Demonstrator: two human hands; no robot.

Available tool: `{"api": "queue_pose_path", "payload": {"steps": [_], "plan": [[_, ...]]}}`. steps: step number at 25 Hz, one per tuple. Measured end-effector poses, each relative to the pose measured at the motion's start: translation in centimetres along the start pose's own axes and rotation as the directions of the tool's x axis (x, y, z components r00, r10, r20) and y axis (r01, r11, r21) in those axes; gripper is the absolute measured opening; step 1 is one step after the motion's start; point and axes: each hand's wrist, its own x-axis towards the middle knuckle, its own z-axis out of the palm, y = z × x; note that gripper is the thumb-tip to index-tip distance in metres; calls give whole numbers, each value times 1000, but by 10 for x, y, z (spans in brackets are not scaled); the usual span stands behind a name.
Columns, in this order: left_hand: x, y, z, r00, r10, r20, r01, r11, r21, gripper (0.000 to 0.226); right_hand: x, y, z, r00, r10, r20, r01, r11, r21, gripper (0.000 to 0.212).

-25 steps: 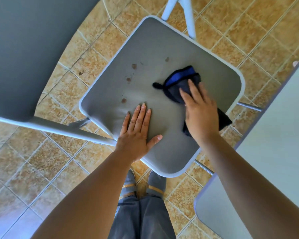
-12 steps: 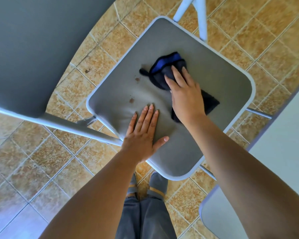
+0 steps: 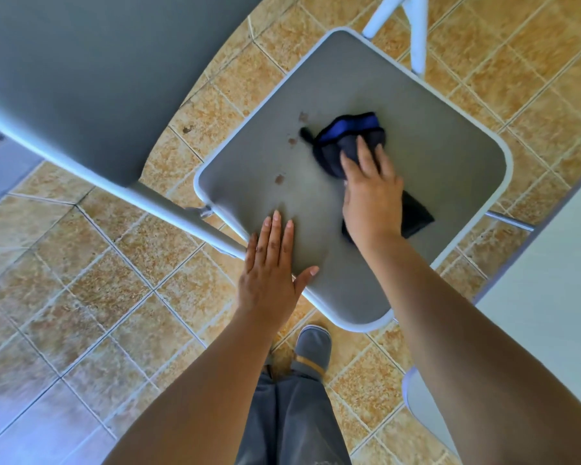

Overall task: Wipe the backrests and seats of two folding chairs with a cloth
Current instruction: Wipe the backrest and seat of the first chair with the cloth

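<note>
A grey folding chair seat [image 3: 433, 135] with a white rim fills the middle of the view, and its grey backrest [image 3: 81, 78] rises at the upper left. Several brown spots [image 3: 279, 178] mark the seat left of centre. My right hand [image 3: 371, 196] presses a dark cloth with a blue band [image 3: 346, 135] flat onto the middle of the seat, just right of the spots. My left hand [image 3: 270, 266] lies flat on the seat's near left edge with its fingers spread, holding nothing.
A second grey chair [image 3: 550, 297] stands close on the right, with its seat edge [image 3: 423, 407] low down. White chair legs [image 3: 416, 28] cross at the top. The floor is tan tile [image 3: 98, 297]. My feet [image 3: 312, 347] stand just below the seat.
My right hand slid the cloth left across the seat, over some spots, then back a little to the right. My left hand stayed pressed on the near edge.
</note>
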Motion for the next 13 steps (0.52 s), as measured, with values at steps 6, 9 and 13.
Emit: {"api": "queue_pose_path", "payload": {"steps": [6,9,13], "plan": [[5,-9,-3,997,69,28,-68,997,-35,82,-62,29,0,988,-153,39,154,987,-46,52],[12,-12,-5,989,146,5,-146,989,-27,84,-39,43,-5,996,83,-35,-84,996,-33,44],[19,-19,-8,981,189,49,-188,982,-19,88,44,18,-1,960,272,-63,-271,962,31,44]]}}
